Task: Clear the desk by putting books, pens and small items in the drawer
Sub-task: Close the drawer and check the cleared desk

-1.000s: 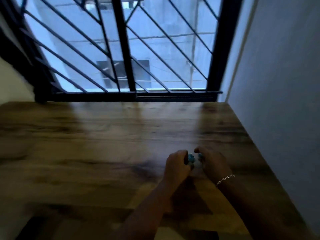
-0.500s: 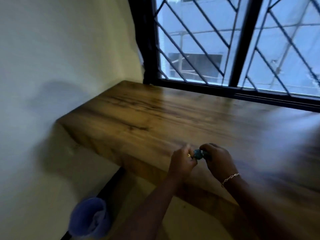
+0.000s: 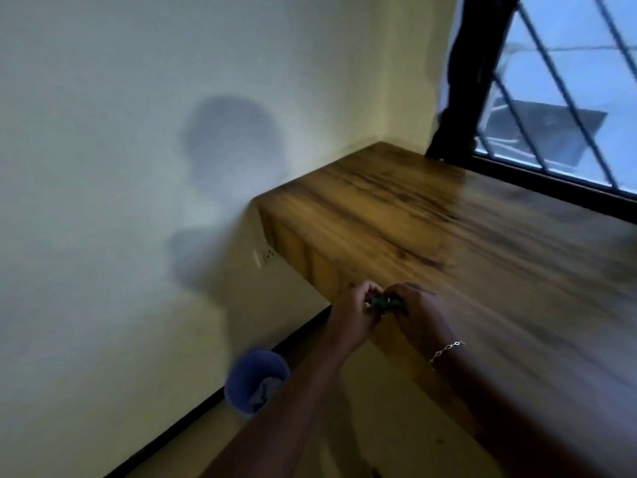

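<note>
Two bare hands meet at the front edge of the brown wooden worktop point(image 3: 465, 257), seen from the head cam. The left hand point(image 3: 358, 312) & the right hand point(image 3: 413, 312) are close together, knuckles up, w/ a small dark blue-green thing point(image 3: 381, 301) pinched between them. Each hand's grip is curled tight on it: left fingers hold its left side, right fingers hold its right side. It's too small & blurry to say what it is. It sits up in the fingers, just over the worktop's front edge. Can't tell if it touches the wood.

A thin silver chain bracelet point(image 3: 446, 351) is on the right wrist. Both arms come in from low down.

The worktop runs back to a window w/ black slanted bars point(image 3: 565, 98) at top right. The wood is shiny & streaky, & blurry on the right side. Its left end meets a pale yellow-white wall point(image 3: 120, 201). A dark round shadow point(image 3: 234, 143) lies on that wall, left of the worktop. A small white wall socket point(image 3: 262, 257) sits just under the worktop's left end.

Down on the tan floor point(image 3: 379, 426), a round blue bin point(image 3: 241, 377) stands by the wall, beside the left arm, w/ sth crumpled & pale blue in it. A black strip point(image 3: 193, 419) runs along the bottom of the wall by the bin.
</note>
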{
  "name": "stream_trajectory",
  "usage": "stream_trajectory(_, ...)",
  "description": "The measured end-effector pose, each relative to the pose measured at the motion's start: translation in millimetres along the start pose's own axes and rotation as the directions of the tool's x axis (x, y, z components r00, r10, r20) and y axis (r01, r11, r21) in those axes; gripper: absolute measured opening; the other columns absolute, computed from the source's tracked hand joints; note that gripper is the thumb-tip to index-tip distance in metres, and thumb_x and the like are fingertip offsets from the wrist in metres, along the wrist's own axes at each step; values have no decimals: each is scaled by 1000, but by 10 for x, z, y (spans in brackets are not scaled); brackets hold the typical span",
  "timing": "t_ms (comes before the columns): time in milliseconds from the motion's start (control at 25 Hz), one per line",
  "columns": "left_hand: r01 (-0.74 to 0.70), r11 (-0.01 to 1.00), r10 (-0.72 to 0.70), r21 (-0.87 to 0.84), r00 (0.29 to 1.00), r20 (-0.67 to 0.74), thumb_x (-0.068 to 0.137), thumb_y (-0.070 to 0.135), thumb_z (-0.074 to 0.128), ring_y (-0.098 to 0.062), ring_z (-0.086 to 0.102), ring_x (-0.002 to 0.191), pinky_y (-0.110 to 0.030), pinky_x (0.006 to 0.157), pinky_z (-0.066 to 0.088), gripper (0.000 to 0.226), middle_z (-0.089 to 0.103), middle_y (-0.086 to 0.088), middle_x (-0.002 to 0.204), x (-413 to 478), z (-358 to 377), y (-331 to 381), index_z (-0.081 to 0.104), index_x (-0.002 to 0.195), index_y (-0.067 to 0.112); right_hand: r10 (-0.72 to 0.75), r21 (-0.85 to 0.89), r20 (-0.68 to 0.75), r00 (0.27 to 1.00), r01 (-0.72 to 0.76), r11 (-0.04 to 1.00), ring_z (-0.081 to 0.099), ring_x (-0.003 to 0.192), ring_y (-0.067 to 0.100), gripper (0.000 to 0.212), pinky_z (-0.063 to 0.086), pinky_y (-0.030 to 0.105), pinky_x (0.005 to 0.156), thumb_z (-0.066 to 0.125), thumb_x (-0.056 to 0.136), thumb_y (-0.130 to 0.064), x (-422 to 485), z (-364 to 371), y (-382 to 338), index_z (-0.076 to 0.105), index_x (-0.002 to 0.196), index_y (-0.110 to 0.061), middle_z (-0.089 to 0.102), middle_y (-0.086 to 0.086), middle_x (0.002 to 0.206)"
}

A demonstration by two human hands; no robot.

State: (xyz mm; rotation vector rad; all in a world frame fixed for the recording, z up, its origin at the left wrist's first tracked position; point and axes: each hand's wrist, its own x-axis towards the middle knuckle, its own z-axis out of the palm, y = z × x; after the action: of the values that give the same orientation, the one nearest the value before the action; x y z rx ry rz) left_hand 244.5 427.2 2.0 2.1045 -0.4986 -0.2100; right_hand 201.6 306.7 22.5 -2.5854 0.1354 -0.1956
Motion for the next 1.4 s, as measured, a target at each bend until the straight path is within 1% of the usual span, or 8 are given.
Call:
stream_trajectory(80, 65, 997, -64, 36, 998, -23, 86, 10, 61, -19, 59, 105, -30, 83, 47, 29, 63, -6, 116, 100, -294, -247, 57, 115, 13, -56, -6, 57, 997, 57, 998, 63, 87, 32, 39, 47, 35, 69, 47, 76, -36, 261, 233, -175, 66, 100, -12, 67, 11, 96)
stream_trajectory(200, 180, 974, -179, 137, 984, -17, 84, 12, 66, -19, 58, 108, -23, 84, 42, 31, 63, -6, 118, 259, -740, -710, 60, 115, 13, -163, 26, 163, 973, 161, 987, 61, 99, 28, 27, 49, 36, 82, 56, 85, -10, 628, 616, -439, 62, 112, -11, 65, 11, 108)
stream_trajectory(400, 412, 857, -421, 311, 906, -39, 83, 11, 64, -27, 59, 102, -33, 82, 46, 24, 62, -13, 115, 289, -1231, -1510, 61, 106, 9, -221, 137, 366, 904, 182, 974, 59, 107, 19, 31, 42, 21, 90, 60, 83, -2, 1130, 1247, -753, 61, 113, -9, 63, 8, 118)
stream_trajectory(520, 492, 789, -506, 369, 860, -65, 83, 16, 63, -28, 59, 100, -32, 75, 44, 25, 63, -14, 113, 330, -1377, -1896, 60, 107, 9, -178, 172, 474, 862, 107, 979, 58, 108, 19, 27, 42, 21, 90, 61, 83, -3, 1397, 1601, -867, 62, 110, -7, 63, 8, 117)
stream_trajectory(760, 503, 748, -530, 434, 845, -66, 88, 27, 59, -32, 58, 99, -33, 73, 43, 29, 63, -18, 108, 547, -1510, -2485, 56, 108, 6, -23, 200, 527, 850, -98, 975, 59, 104, 23, 31, 43, 20, 81, 68, 80, -6, 1791, 2149, -943, 62, 110, -1, 63, 14, 113)
stream_trajectory(960, 459, 723, -535, 516, 845, -2, 91, 30, 56, -34, 59, 101, -37, 75, 44, 39, 61, -21, 111, 774, -1680, -2838, 47, 118, 2, 126, 208, 636, 762, -326, 922, 52, 112, 27, 27, 41, 30, 93, 63, 85, -15, 2114, 2496, -1130, 59, 108, -1, 59, 14, 112)
stream_trajectory(1120, 505, 726, -590, 467, 806, 45, 91, 26, 56, -37, 56, 109, -40, 82, 44, 65, 54, -25, 122, 908, -1752, -3029, 22, 138, -3, 202, 157, 714, 670, -435, 887, 38, 131, 29, 55, 32, 35, 106, 50, 93, -29, 2278, 2635, -1287, 34, 137, 0, 35, 16, 144)
stream_trajectory(1400, 569, 709, -663, 417, 739, 120, 92, 14, 53, -37, 50, 117, -40, 87, 45, 61, 44, -27, 132, 1009, -1905, -3319, 21, 139, -6, 254, 233, 658, 709, -512, 827, 41, 128, 26, 49, 34, 28, 101, 50, 93, -27, 2347, 2765, -1204, 42, 133, 0, 44, 15, 139)
